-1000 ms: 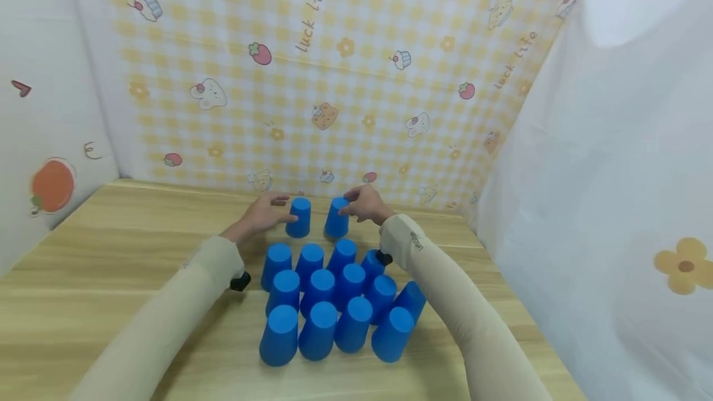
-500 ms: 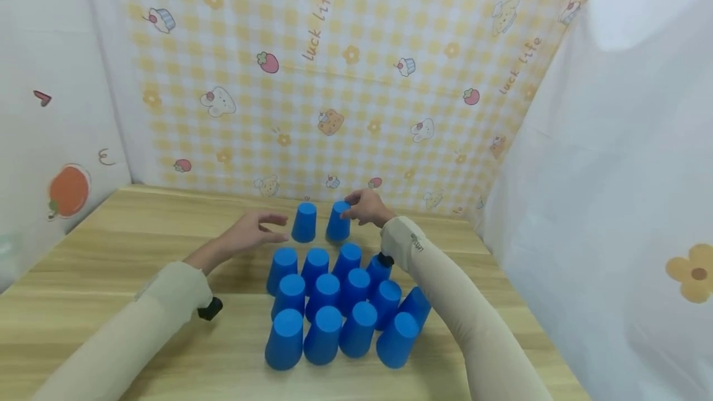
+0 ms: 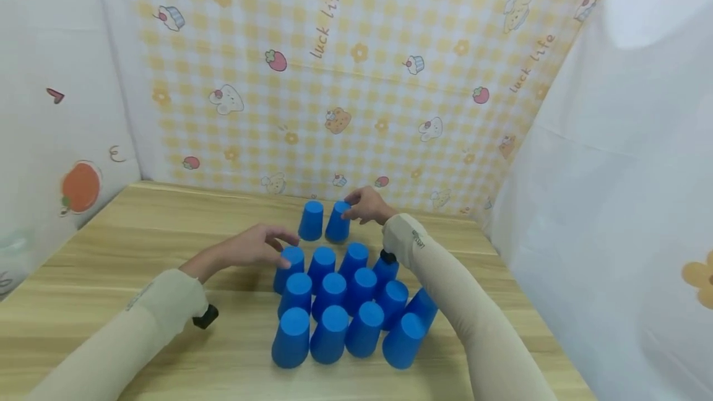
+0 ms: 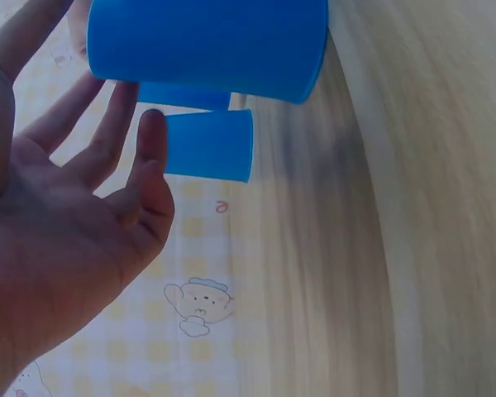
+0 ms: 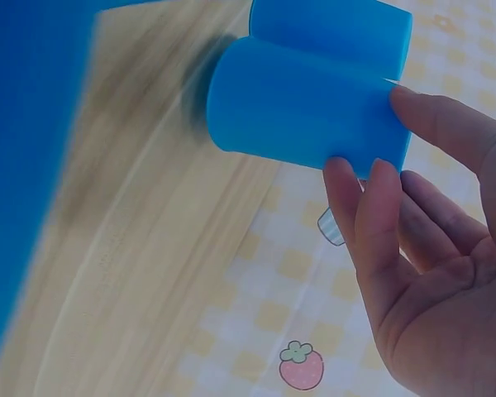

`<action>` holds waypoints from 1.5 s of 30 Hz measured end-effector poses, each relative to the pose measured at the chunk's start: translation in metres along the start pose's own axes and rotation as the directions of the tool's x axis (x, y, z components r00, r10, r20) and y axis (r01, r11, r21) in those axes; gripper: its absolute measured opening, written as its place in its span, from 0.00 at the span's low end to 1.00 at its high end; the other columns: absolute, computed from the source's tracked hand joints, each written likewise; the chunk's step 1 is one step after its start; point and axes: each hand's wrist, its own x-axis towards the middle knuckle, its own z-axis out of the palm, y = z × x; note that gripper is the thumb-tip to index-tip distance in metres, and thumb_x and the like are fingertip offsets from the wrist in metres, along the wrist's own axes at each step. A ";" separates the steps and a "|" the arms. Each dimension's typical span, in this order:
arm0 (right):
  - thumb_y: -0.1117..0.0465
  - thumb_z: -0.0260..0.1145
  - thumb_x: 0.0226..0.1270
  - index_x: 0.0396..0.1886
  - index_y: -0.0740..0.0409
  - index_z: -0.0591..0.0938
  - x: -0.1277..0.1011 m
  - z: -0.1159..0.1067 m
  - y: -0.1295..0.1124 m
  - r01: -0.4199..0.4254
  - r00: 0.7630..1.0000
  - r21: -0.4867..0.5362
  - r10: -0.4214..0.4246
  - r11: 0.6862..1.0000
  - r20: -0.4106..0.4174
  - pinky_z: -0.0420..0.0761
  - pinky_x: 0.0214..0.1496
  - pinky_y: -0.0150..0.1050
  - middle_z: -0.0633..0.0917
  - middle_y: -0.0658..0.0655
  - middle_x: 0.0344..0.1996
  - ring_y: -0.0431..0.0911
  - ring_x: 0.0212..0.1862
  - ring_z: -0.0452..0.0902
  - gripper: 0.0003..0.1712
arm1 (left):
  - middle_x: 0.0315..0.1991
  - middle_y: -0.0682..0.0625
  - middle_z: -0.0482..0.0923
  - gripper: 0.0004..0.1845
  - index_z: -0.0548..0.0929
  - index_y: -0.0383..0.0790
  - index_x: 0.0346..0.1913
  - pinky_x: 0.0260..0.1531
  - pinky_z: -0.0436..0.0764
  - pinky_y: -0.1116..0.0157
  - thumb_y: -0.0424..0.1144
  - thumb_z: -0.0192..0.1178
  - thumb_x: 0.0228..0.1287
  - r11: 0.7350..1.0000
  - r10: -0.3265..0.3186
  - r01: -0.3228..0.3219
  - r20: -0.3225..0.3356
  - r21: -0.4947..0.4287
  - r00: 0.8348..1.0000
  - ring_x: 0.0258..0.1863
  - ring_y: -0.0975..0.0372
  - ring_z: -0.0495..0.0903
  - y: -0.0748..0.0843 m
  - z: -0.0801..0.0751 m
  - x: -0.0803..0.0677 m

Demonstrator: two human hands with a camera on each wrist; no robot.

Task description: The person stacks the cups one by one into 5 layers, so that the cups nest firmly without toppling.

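Note:
Upside-down blue cups stand on the table. At the back, my right hand [image 3: 369, 205] pinches the right-hand cup [image 3: 337, 226] near its upturned base, thumb on one side and fingertips on the other. The other back cup [image 3: 311, 223] stands close to its left; in the right wrist view the held cup [image 5: 306, 107] overlaps its neighbour [image 5: 339, 33]. My left hand [image 3: 250, 245] reaches the leftmost cup [image 3: 295, 257] of the row in front, thumb and fingers spread about its top. In the left wrist view that cup [image 4: 207, 41] lies beyond loosely bent fingers [image 4: 107, 145].
Several more blue cups [image 3: 328, 342] stand in close rows nearer me, some partly behind my right sleeve [image 3: 457, 289]. The wooden table [image 3: 167, 228] ends at a yellow checked cloth [image 3: 250, 98]; white cloth [image 3: 607, 172] hangs at the right.
My left hand has left the back left cup and come nearer, to the leftmost cup of the row in front. My right hand has slid its cup left, narrowing the gap between the back cups.

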 end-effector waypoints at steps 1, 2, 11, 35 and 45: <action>0.64 0.75 0.58 0.58 0.62 0.80 0.000 0.000 0.000 -0.001 1.000 -0.005 0.001 1.000 0.004 0.86 0.39 0.41 0.84 0.63 0.53 0.51 0.46 0.85 0.27 | 0.62 0.42 0.76 0.31 0.75 0.37 0.64 0.54 0.78 0.45 0.46 0.69 0.62 1.000 0.002 -0.002 0.009 0.008 1.000 0.59 0.46 0.74 -0.001 0.000 0.000; 0.64 0.75 0.59 0.58 0.63 0.80 0.000 0.000 0.001 0.000 1.000 -0.009 0.000 1.000 0.006 0.86 0.39 0.42 0.84 0.63 0.53 0.51 0.46 0.85 0.27 | 0.62 0.42 0.76 0.31 0.75 0.37 0.64 0.54 0.78 0.45 0.46 0.69 0.62 1.000 0.010 -0.010 0.017 0.015 1.000 0.59 0.46 0.75 -0.002 0.000 0.000; 0.64 0.75 0.58 0.58 0.63 0.80 0.007 -0.001 0.003 0.002 0.999 -0.014 -0.001 1.000 0.040 0.86 0.40 0.42 0.81 0.65 0.58 0.50 0.45 0.86 0.27 | 0.59 0.43 0.78 0.29 0.77 0.37 0.62 0.51 0.80 0.48 0.44 0.71 0.61 0.999 0.021 -0.023 0.029 0.040 0.999 0.54 0.50 0.78 -0.004 0.000 0.001; 0.68 0.74 0.58 0.57 0.66 0.80 0.010 0.000 0.002 -0.005 0.997 -0.027 0.007 1.000 0.081 0.86 0.39 0.40 0.83 0.65 0.54 0.51 0.43 0.86 0.26 | 0.53 0.50 0.80 0.21 0.82 0.46 0.56 0.48 0.81 0.53 0.44 0.71 0.61 0.995 0.033 -0.035 0.026 0.098 0.999 0.50 0.55 0.78 -0.001 0.001 0.003; 0.70 0.73 0.58 0.58 0.68 0.79 0.012 0.000 0.003 -0.010 0.996 -0.031 0.013 0.999 0.092 0.86 0.38 0.40 0.82 0.67 0.53 0.51 0.42 0.86 0.26 | 0.53 0.50 0.80 0.21 0.81 0.46 0.56 0.48 0.81 0.54 0.44 0.70 0.62 0.994 0.021 -0.023 0.019 0.104 1.000 0.51 0.55 0.79 0.001 0.000 0.000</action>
